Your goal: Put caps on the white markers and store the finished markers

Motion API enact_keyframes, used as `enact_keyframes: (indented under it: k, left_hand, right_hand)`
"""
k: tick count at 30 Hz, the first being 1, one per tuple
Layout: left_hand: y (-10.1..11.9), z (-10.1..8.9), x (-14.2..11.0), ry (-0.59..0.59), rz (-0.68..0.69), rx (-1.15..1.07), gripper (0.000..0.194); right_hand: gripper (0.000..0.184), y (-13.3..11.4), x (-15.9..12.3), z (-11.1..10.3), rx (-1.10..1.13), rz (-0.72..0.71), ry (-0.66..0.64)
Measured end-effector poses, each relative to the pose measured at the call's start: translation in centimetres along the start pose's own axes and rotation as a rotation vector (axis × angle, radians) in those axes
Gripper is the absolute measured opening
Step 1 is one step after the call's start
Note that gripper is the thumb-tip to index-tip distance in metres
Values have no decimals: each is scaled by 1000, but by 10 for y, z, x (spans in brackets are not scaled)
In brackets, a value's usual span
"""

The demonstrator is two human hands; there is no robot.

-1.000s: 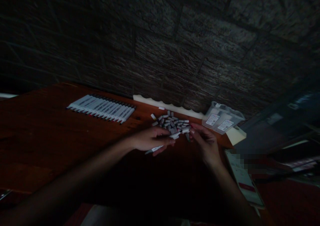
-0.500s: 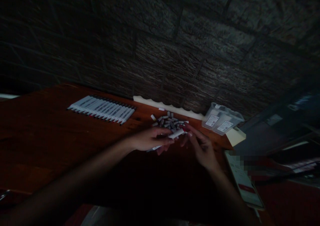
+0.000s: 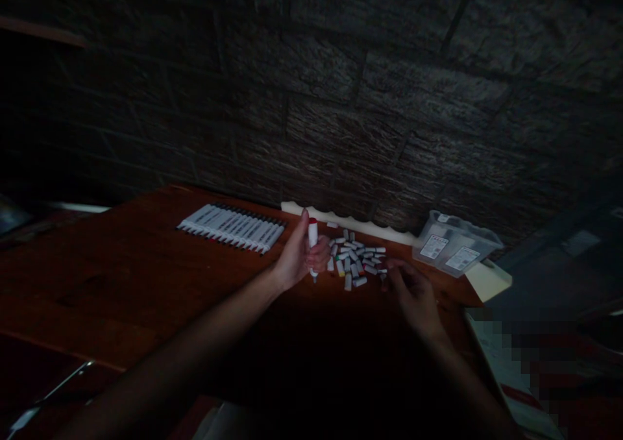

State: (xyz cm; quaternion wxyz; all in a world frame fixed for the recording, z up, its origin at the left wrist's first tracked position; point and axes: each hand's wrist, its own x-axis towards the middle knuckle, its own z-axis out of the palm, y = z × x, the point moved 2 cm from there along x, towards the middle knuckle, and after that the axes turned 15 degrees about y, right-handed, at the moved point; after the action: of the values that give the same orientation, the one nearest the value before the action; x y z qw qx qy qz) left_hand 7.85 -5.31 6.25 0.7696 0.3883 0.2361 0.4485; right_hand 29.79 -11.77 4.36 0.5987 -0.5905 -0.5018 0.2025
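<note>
My left hand [image 3: 294,255] is wrapped round a white marker [image 3: 313,232] that it holds upright, with the thumb raised along the barrel. The marker's top end is red, and a dark tip shows below my fist. On the table to its right lies a loose pile of marker caps [image 3: 354,263], mostly white and grey, a few with coloured ends. My right hand [image 3: 411,291] is at the right edge of this pile, its thumb and fingers drawn together. A small pale piece shows at these fingertips, but it is too dim to name.
A row of white markers [image 3: 233,227] lies side by side on the wooden table [image 3: 121,278] to the left. A wavy-edged white strip [image 3: 350,222] runs along the stone wall [image 3: 335,135]. A clear plastic box [image 3: 455,245] stands at back right, near a pale card [image 3: 489,280].
My hands have moved apart. The marker, earlier slanted between both hands, now stands upright in my left hand. My right hand has left its red end for the caps, and the view has shifted.
</note>
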Motion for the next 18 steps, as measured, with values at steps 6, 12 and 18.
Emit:
enact_keyframes:
  k: [6, 12, 18]
  left_hand:
    - [-1, -7, 2, 51, -40, -42, 63]
    - [-1, -9, 3, 91, -47, -57, 57]
    - [8, -11, 0, 120, -8, -91, 56]
  right_hand:
    - [37, 6, -1, 3, -60, -51, -35]
    - [38, 14, 0, 3, -82, -81, -52]
    - [35, 20, 3, 4, -132, -157, -59]
